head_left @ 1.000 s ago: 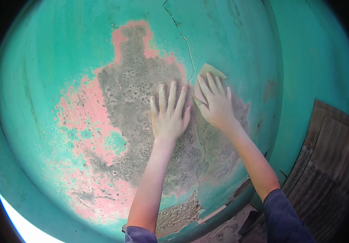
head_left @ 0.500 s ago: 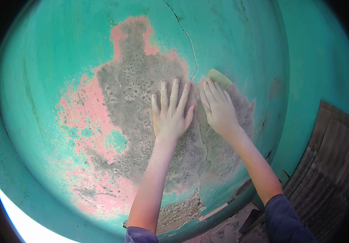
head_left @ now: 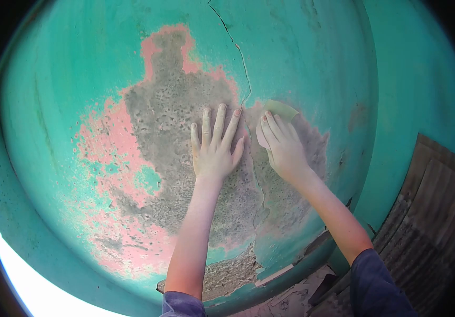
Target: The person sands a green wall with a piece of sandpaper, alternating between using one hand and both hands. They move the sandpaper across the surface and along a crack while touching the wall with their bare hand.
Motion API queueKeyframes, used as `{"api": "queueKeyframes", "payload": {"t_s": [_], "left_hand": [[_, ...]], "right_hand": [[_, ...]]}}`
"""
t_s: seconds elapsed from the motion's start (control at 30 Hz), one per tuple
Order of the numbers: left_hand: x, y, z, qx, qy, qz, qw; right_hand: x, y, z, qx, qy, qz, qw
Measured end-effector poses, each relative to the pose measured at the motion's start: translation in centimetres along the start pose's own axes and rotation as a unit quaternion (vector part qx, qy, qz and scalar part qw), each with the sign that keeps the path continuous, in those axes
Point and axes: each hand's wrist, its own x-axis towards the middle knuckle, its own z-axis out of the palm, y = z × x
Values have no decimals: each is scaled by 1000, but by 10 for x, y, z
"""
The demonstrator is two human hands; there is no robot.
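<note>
My left hand (head_left: 214, 150) lies flat with spread fingers on the bare grey patch (head_left: 169, 111) of a green-painted wall. It holds nothing. To the right of a thin crack, my right hand (head_left: 284, 145) presses a folded piece of sandpaper (head_left: 285, 110) against the wall. Its fingers lie close together over the sheet. A pale green edge of the paper sticks out beyond the fingertips, and a lighter flap shows at the thumb side. The part under the palm is hidden. Pale dust coats both hands.
Pink undercoat (head_left: 108, 142) shows around the patch on the left. The crack (head_left: 245, 66) runs down from the top between the hands. Broken plaster (head_left: 232, 272) is exposed at the wall's base. Brown corrugated sheets (head_left: 428, 201) lean at the right.
My right hand has slid slightly down the wall with the sandpaper, whose projecting edge now lies at a different angle. My left hand stays at the same spot; the view has shifted a little.
</note>
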Motion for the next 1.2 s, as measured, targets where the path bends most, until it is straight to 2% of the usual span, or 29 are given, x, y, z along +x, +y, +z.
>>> {"api": "queueKeyframes", "payload": {"t_s": [0.1,0.2,0.4,0.57,0.7,0.83,0.93,1.13,1.2], "left_hand": [[0,2,1,7,5,-3,1000],[0,2,-2,11,-3,-4,1000],[0,2,-2,25,-6,-1,1000],[1,3,-2,27,-14,-2,1000],[-1,1,0,23,-3,14,1000],[-1,6,-3,8,-4,13,1000],[0,14,-6,16,-44,-1,999],[-9,29,-4,-2,-71,-27,997],[-9,31,-6,-6,-119,-42,992]], "right_hand": [[44,9,-13,-9,32,7,999],[56,15,-13,15,48,0,999],[-7,6,-4,17,-11,-15,1000],[45,13,-14,13,38,-3,999],[3,6,-7,20,9,-18,1000],[12,8,-12,-9,-2,-26,1000],[43,11,-17,-5,42,-8,999],[-15,1,-5,29,-1,5,1000],[-11,4,-6,13,1,-2,1000]]}}
